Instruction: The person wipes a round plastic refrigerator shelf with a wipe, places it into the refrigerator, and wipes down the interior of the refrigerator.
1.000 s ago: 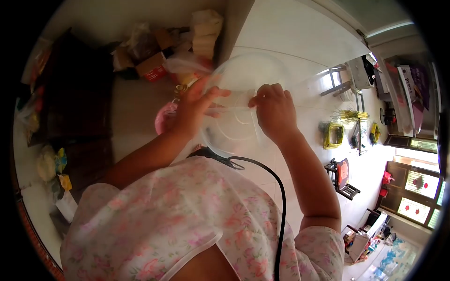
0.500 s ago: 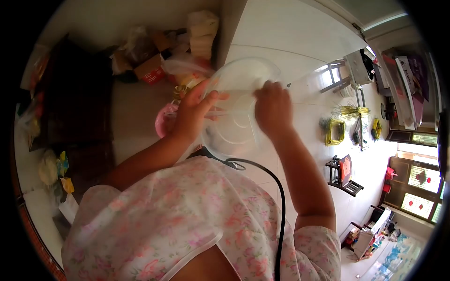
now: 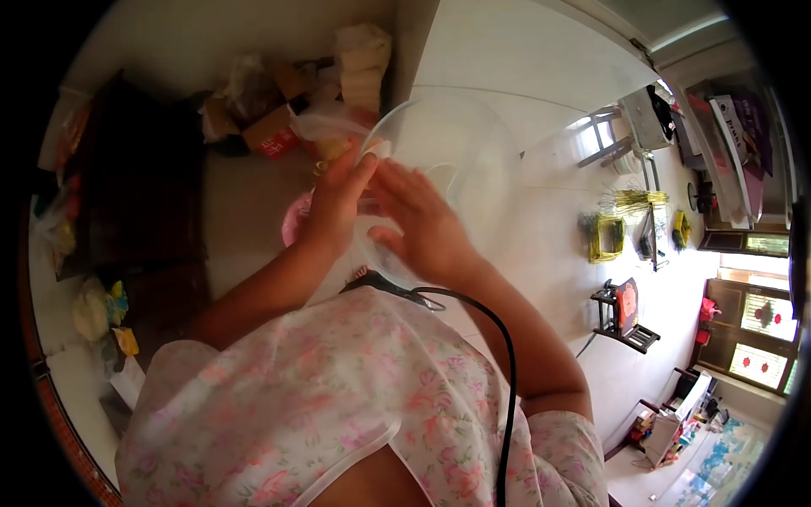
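My left hand [image 3: 336, 203] closes on the near left rim of a large round clear plastic piece [image 3: 490, 144], which looks like a lid or shallow bowl. A small white object [image 3: 378, 149] shows at the left fingertips; its kind is not clear. My right hand [image 3: 422, 215] lies over the clear piece with fingers stretched out and thumb apart, its fingertips close to the left hand. A thin white loop [image 3: 448, 176] shows beyond the right fingers. Partly hidden behind my left wrist is a pink rounded thing [image 3: 296, 220].
Cardboard boxes [image 3: 266, 131] and plastic bags lie against the wall at upper left, beside a dark cabinet [image 3: 131, 177]. A black cable [image 3: 507, 355] runs down my front. Yellow-green frames [image 3: 604, 238] and a small black chair [image 3: 623, 313] stand on the pale floor at right.
My right hand has moved left across the clear piece to my left hand, and its curled fingers have stretched out. The white object now shows at the left fingertips.
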The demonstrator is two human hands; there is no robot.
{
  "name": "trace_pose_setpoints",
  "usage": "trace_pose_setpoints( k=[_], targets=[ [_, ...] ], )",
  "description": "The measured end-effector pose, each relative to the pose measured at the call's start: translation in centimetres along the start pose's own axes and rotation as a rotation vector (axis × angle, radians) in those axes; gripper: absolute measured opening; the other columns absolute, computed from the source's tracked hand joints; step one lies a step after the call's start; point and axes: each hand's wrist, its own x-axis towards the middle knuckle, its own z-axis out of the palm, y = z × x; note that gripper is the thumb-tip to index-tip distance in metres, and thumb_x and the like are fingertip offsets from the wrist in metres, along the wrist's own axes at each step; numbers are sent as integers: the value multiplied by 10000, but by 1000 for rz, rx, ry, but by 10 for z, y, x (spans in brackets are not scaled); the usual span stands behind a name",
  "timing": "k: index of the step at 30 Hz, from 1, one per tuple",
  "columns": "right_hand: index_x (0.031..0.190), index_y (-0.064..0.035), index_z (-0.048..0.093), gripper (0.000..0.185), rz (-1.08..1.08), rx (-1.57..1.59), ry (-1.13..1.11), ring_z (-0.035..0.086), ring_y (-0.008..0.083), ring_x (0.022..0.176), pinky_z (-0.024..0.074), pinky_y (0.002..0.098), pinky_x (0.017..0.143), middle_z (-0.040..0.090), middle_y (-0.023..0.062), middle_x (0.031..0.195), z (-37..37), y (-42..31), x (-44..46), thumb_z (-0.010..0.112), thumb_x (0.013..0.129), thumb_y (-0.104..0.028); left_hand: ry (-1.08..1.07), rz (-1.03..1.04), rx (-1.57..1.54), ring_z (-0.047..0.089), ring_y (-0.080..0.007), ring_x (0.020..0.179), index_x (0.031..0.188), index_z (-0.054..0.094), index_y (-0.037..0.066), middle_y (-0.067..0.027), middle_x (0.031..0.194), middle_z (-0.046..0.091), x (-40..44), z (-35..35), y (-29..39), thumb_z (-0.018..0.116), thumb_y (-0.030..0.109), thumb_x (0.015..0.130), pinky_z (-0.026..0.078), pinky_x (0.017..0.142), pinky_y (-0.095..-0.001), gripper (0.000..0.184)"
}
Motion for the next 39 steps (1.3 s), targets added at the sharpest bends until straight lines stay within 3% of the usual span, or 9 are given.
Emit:
trace_pose_setpoints(
  k=[4,12,16,22,26,29,30,32,39],
  targets=[
    [1329,98,409,637,275,-446,246,375,355,1315,305,447,1089,392,243,1408,-4,58,8,582,896,-335,-131,-298,-170,660,-222,897,1382,395,58,-149,1179,601,-11,8,5,516,431,945,547,699,-309,586],
    [1192,-79,593,325,-14,312,-50,446,319,1255,395,391,1030,528,144,1296,-10,5,20,575,875,-147,36,-191,-193,650,-200,915,1387,397,82,-90,1190,587,6,-11,-19,529,442,936,544,640,-296,592],
    [1222,-73,575,358,-173,-236,25,476,317,1217,395,407,1025,508,127,1329,-14,33,28,529,867,-79,-54,-256,-214,672,-229,849,1390,386,75,-144,1164,609,-2,-5,-2,521,437,939,542,635,-295,594],
    [1162,-14,567,330,120,-728,153,492,285,1175,413,385,981,561,101,1236,-50,79,27,518,840,-65,-64,-224,-164,686,-260,785,1389,381,61,-196,1122,633,-2,-6,5,519,444,936,536,646,-288,610],
    [1051,-35,645,273,236,-445,40,543,261,1089,476,361,887,619,73,1111,-57,73,17,538,802,-1,-16,-207,-131,682,-257,794,1376,395,54,-185,1099,646,-5,-5,3,529,439,930,533,668,-299,605],
    [928,-89,679,230,145,-88,550,597,253,930,503,336,817,643,71,965,-60,81,10,574,782,53,21,-174,-167,679,-253,803,1364,408,55,-178,1095,650,0,-4,9,535,437,925,529,679,-305,596],
    [922,-83,676,187,365,47,662,600,235,922,505,326,801,621,77,991,-66,76,11,571,807,21,27,-175,-170,679,-253,803,1364,408,55,-178,1095,650,0,-4,12,535,437,925,529,679,-305,596],
    [925,-69,670,154,627,-89,727,601,222,930,506,328,794,579,93,1091,-75,81,14,567,827,-10,-65,-156,-105,678,-251,808,1361,414,62,-175,1098,651,1,-5,19,542,458,914,525,686,-305,611],
    [985,-42,638,167,401,-336,494,578,305,966,498,398,806,541,115,1155,-36,85,-2,579,830,-19,-75,-164,-114,677,-247,827,1359,420,75,-165,1098,654,1,0,10,549,476,899,521,688,-300,623]
  ],
)
